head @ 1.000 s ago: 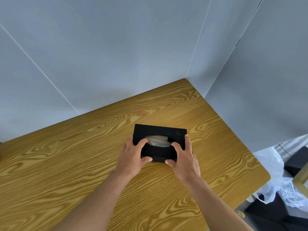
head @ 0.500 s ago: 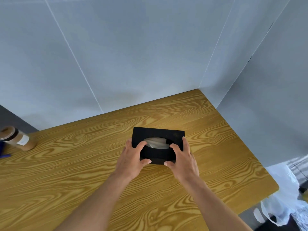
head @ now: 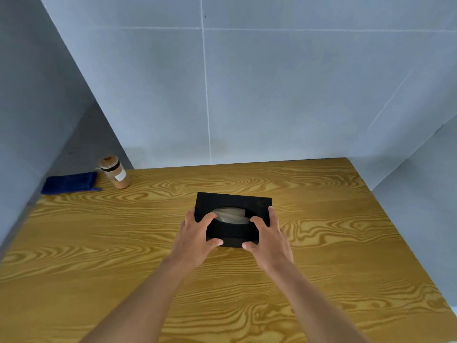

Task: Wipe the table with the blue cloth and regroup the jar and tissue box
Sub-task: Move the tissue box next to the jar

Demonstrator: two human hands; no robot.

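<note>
A black tissue box [head: 232, 203] with a white tissue showing in its oval opening sits mid-table on the wooden table [head: 321, 256]. My left hand [head: 195, 237] grips its near left corner, thumb on the front face and fingers over the top. My right hand [head: 268, 237] grips the near right corner the same way. A brown jar [head: 116, 172] with a cork lid and a white label stands at the far left edge of the table. Beside it, further left, lies the folded blue cloth [head: 69, 183].
Grey-blue panel walls [head: 247, 95] close the table in at the back, the left and the right. The table's right edge runs diagonally down to the lower right corner.
The view has swung left, bringing the jar and the blue cloth fully into sight. Both hands keep their hold on the tissue box, which has stayed at about the same place on the table.
</note>
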